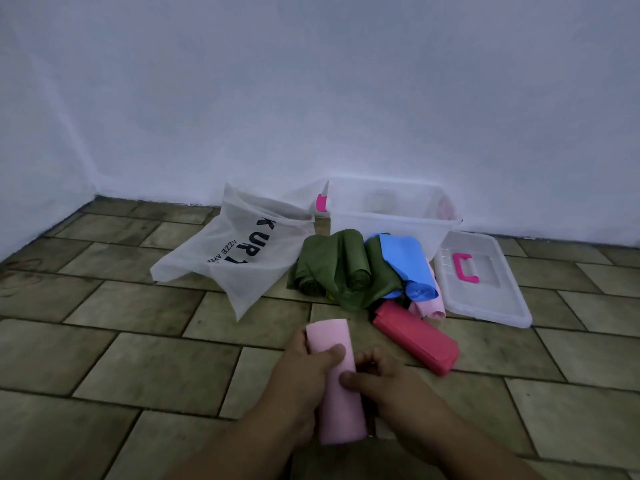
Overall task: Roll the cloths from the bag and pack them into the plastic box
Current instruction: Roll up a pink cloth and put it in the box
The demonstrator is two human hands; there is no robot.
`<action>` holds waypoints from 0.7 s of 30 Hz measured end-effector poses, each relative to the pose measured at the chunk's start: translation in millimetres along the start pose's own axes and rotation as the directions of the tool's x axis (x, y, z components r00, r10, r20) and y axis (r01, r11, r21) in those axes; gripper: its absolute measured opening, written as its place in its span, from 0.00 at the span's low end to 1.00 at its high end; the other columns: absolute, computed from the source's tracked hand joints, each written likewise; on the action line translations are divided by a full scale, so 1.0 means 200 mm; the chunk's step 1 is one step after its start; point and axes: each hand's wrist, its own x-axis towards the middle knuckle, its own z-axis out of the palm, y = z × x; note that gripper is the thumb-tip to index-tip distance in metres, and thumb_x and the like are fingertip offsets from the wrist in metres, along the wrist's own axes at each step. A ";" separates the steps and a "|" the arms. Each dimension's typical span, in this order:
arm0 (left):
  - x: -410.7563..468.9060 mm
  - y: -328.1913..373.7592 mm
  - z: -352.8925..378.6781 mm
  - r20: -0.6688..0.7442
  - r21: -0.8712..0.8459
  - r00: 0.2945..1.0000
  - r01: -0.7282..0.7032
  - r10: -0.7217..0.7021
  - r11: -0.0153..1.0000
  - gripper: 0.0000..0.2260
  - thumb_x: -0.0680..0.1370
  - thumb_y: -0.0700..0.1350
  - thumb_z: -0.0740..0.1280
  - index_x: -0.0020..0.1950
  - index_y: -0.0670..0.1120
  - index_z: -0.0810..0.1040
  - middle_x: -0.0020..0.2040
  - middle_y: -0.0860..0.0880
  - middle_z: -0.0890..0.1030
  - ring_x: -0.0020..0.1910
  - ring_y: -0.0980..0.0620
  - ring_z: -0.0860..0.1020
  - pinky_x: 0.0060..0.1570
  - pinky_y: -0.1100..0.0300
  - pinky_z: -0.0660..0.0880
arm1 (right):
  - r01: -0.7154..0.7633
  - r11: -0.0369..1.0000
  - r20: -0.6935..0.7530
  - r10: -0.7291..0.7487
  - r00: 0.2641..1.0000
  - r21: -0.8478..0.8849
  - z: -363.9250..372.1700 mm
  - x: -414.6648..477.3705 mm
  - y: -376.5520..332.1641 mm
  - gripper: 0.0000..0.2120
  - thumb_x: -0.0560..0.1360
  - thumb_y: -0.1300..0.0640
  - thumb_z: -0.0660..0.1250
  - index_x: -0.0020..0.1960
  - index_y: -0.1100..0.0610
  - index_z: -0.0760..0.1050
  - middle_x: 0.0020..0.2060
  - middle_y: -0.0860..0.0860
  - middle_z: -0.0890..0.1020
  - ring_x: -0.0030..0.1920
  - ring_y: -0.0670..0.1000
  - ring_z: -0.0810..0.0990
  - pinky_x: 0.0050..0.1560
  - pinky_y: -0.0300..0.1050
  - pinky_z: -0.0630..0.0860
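Observation:
A rolled light pink cloth point(337, 403) is held just above the tiled floor at the bottom centre. My left hand point(304, 367) grips its left side with the thumb across the roll. My right hand point(381, 379) holds its right side, thumb on the front. A rolled red cloth point(415, 336) lies on the floor to the right. Behind it is a heap of green cloths point(337, 268), a blue cloth point(405, 263) and another pink cloth point(429, 306). The clear plastic box point(388, 223) stands open against the wall. The white mesh bag point(239, 251) lies flat to its left.
The box's clear lid point(485, 289) with a pink handle lies on the floor right of the heap. A white wall runs behind everything and meets a second wall at the far left. Brown floor tiles point(138, 358) spread to the left and right of my hands.

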 end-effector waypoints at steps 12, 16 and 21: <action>0.46 1.02 0.37 0.289 0.394 0.793 -0.608 0.536 0.689 0.30 0.79 0.56 0.61 0.78 0.54 0.52 0.75 0.49 0.63 0.68 0.50 0.67 0.67 0.52 0.65 | 0.469 0.883 -0.063 -0.467 0.882 0.018 -0.33 0.47 -1.02 0.14 0.74 0.69 0.65 0.56 0.57 0.68 0.46 0.60 0.84 0.44 0.58 0.84 0.45 0.57 0.82; 0.76 1.07 0.36 0.208 0.810 0.911 -0.364 0.355 0.460 0.31 0.79 0.54 0.63 0.76 0.43 0.56 0.74 0.42 0.64 0.68 0.45 0.67 0.56 0.61 0.66 | 0.404 0.914 -0.241 -0.387 0.890 0.026 -0.47 0.81 -1.19 0.09 0.75 0.70 0.63 0.53 0.62 0.73 0.50 0.62 0.80 0.43 0.58 0.83 0.40 0.54 0.81; 0.97 0.93 0.33 0.264 0.925 0.954 -0.292 0.141 0.243 0.35 0.77 0.48 0.66 0.77 0.43 0.49 0.69 0.40 0.70 0.61 0.43 0.73 0.54 0.56 0.70 | 0.006 0.926 -0.301 -0.129 0.945 -0.378 -0.52 1.16 -1.13 0.15 0.74 0.69 0.64 0.60 0.70 0.69 0.46 0.65 0.77 0.40 0.60 0.79 0.29 0.48 0.78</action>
